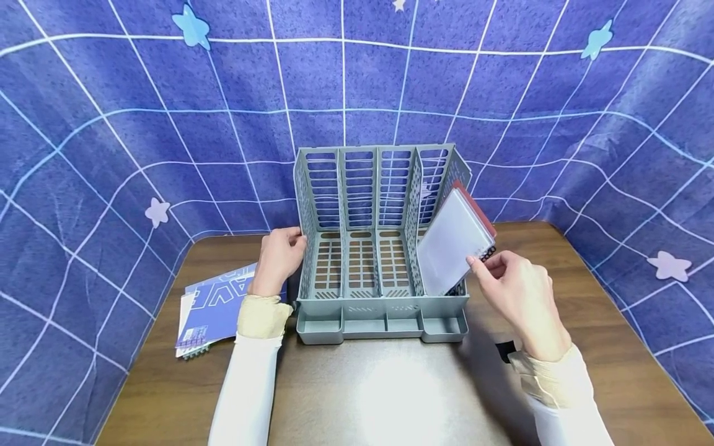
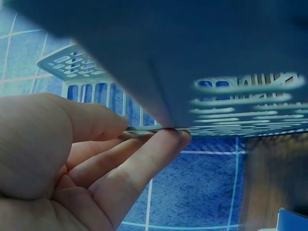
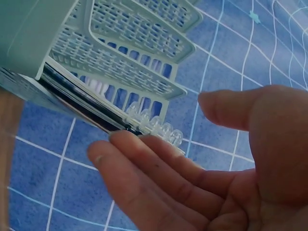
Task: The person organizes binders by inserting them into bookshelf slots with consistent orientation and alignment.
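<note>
A grey-green file organizer (image 1: 359,303) with upright slotted dividers stands on the table. My left hand (image 1: 281,257) pinches the edge of its left side wall (image 2: 159,86) between thumb and fingers. In the rightmost compartment several spiral notebooks (image 1: 453,244) lean to the right, a clear-covered one in front and a red one behind. Beside their upper right corner is my right hand (image 1: 515,291). In the right wrist view its fingers (image 3: 159,178) lie extended against the notebooks' edge near the clear binding rings (image 3: 154,124), with the thumb held apart.
To the left, a pile of spiral notebooks (image 1: 217,310) with a blue cover on top lies on the wooden table (image 1: 150,396). Small trays (image 1: 318,325) line the organizer's front. Blue grid-patterned cloth (image 1: 357,74) hangs behind and at both sides. A small black piece (image 1: 504,351) lies by the right wrist.
</note>
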### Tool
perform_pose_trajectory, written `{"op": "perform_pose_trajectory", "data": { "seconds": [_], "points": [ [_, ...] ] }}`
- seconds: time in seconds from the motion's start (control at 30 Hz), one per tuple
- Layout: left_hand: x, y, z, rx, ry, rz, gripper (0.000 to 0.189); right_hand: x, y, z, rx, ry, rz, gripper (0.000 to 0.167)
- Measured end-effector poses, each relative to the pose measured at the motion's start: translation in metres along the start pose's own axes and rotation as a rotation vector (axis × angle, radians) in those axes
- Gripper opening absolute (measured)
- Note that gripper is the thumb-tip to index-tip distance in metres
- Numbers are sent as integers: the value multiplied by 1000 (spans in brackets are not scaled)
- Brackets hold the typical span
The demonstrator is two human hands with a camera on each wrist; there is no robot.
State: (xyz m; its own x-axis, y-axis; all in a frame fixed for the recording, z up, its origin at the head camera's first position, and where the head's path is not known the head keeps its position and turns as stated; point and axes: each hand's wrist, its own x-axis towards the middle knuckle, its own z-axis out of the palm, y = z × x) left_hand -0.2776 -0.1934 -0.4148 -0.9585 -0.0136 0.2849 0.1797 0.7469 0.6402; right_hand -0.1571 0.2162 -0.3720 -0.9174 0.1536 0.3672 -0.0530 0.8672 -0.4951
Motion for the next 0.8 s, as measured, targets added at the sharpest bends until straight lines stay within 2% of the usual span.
{"op": "perform_pose_trajectory", "data": {
  "seconds": [0.17,0.33,0.67,0.8],
  "points": [
    [-2,3,-3,-16,-16,-40,33,1,5,-3,-3,-77,-4,49],
    [-5,5,-7,-20,-18,-62,40,-3,11,3,15,-139,-17,60],
    [-5,10,-10,-62,-6,-52,42,-24,26,28,-24,-264,1,88],
    [-7,13,-14,-92,21,-68,42,-32,30,38,-21,-282,24,95]
  ]
}}
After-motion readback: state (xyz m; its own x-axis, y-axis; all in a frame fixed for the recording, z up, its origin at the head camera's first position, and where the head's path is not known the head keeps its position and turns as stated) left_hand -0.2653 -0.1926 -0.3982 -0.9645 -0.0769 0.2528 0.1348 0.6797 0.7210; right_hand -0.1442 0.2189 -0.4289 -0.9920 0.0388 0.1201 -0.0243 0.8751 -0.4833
